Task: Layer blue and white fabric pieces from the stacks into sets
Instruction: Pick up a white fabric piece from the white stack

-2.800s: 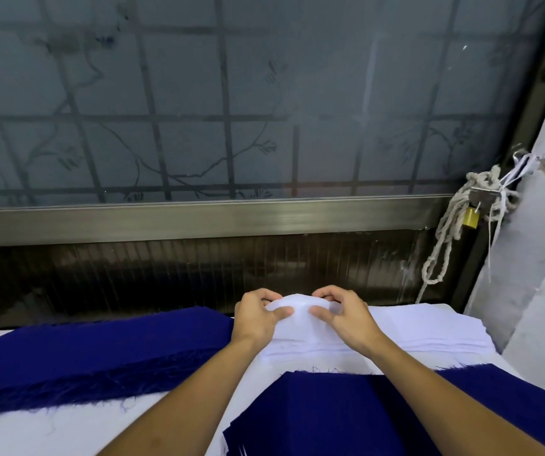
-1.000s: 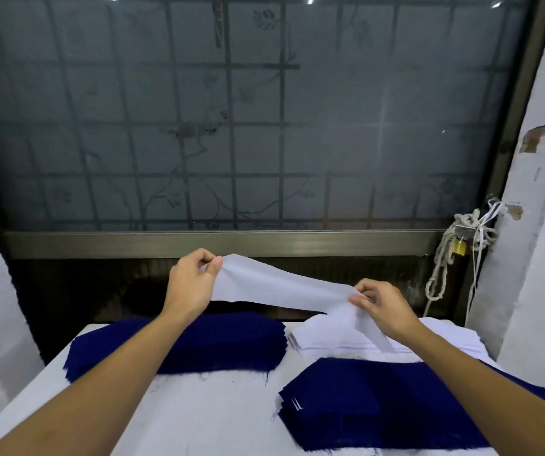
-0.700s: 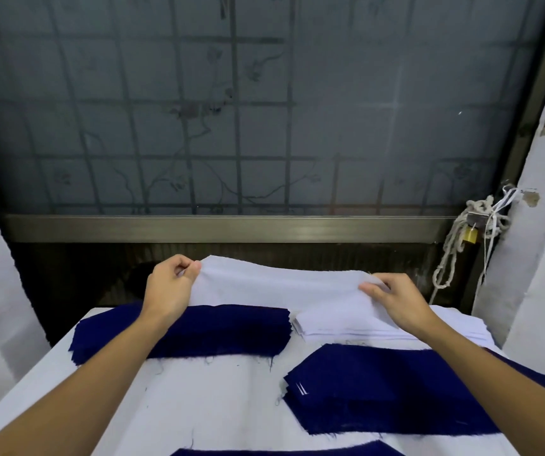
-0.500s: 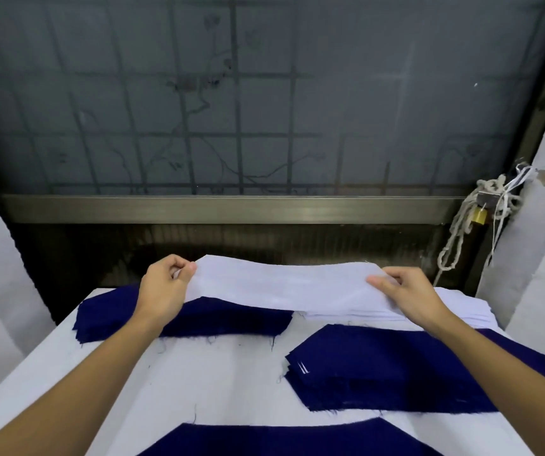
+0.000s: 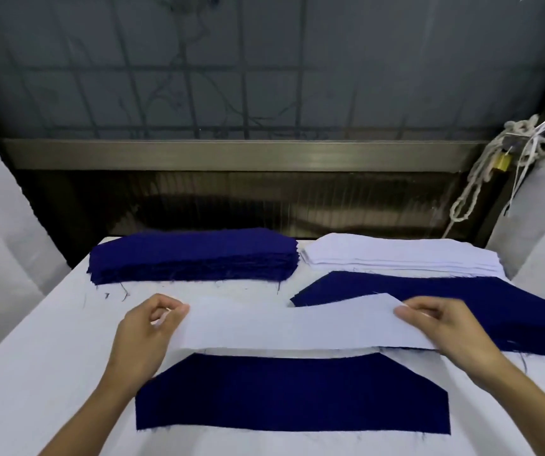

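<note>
I hold a long white fabric piece stretched between both hands, just above the table. My left hand pinches its left end and my right hand pinches its right end. Directly below and nearer to me lies a single dark blue fabric piece, flat on the table; the white piece hangs over its far edge. At the back left stands a thick blue stack. A white stack sits at the back right, with a second blue stack in front of it.
The white table ends at a dark window frame behind. White walls close in on both sides. A rope with a brass padlock hangs at the right corner. Loose threads lie near the left blue stack.
Both hands have carried the white piece from the back white stack toward me and lowered it over the single blue piece. The view has tilted downward.
</note>
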Demonstrator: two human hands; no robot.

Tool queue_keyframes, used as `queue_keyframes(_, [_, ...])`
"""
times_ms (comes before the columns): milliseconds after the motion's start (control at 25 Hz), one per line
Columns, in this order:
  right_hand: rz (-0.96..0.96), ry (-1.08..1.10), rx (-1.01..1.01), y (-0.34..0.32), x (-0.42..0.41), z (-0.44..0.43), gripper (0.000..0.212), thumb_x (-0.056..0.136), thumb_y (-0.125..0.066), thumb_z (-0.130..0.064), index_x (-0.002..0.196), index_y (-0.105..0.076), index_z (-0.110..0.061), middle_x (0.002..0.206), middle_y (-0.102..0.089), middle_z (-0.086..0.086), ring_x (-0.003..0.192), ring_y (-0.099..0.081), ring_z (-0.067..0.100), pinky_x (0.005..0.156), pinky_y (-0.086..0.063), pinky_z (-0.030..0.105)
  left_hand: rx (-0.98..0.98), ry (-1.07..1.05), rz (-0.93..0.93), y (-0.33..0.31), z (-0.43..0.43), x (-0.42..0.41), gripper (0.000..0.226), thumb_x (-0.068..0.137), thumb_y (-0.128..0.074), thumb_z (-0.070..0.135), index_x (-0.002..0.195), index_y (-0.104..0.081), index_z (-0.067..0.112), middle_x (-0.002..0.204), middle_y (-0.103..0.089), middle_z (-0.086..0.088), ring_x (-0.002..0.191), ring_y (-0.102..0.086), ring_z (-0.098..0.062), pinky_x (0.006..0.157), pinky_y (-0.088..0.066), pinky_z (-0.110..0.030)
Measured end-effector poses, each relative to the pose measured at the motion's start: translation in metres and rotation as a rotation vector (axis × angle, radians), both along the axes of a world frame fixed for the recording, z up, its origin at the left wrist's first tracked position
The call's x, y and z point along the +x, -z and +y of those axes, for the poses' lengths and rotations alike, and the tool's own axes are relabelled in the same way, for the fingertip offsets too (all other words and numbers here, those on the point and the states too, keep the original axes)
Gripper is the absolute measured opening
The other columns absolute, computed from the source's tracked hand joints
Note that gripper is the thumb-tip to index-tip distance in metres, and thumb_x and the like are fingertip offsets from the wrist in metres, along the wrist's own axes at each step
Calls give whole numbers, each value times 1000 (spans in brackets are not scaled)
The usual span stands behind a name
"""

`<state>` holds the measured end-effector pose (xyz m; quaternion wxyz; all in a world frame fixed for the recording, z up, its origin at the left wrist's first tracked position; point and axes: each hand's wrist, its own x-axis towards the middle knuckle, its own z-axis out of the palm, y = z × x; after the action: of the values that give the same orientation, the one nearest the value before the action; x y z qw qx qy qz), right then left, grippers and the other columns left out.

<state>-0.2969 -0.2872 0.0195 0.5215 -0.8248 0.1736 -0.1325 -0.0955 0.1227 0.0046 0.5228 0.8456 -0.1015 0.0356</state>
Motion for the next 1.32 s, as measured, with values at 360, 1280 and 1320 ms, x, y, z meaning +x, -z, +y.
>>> queue_keyframes(360, [32, 112, 47, 46, -50, 34, 8, 88, -73, -37, 88, -79, -33, 95, -78, -12, 92, -71, 1, 81, -53, 22, 185, -18, -44, 37, 22, -49, 5, 94, -67, 39, 91, -64, 37, 77, -72, 18, 68, -66, -2, 60, -46, -12])
queue_keyframes(1280, [132, 288, -704, 64, -57, 56, 26, 89, -71, -17, 89, -66, -43, 90, -54, -28, 90, -51, 1, 53, -46, 21, 291, -146, -72, 55, 27, -59, 16, 90, -74, 26, 84, -62, 34, 76, -65, 17, 73, -62, -6, 59, -45, -26])
queue_keyframes(1320, [136, 288, -703, 64, -56, 55, 26, 90, -71, -16, 89, -66, -42, 91, -53, -28, 90, -50, 1, 54, -47, 21, 312, -150, -79, 55, 27, -60, 17, 90, -73, 25, 84, -61, 36, 80, -65, 18, 76, -61, -4, 60, -45, -30])
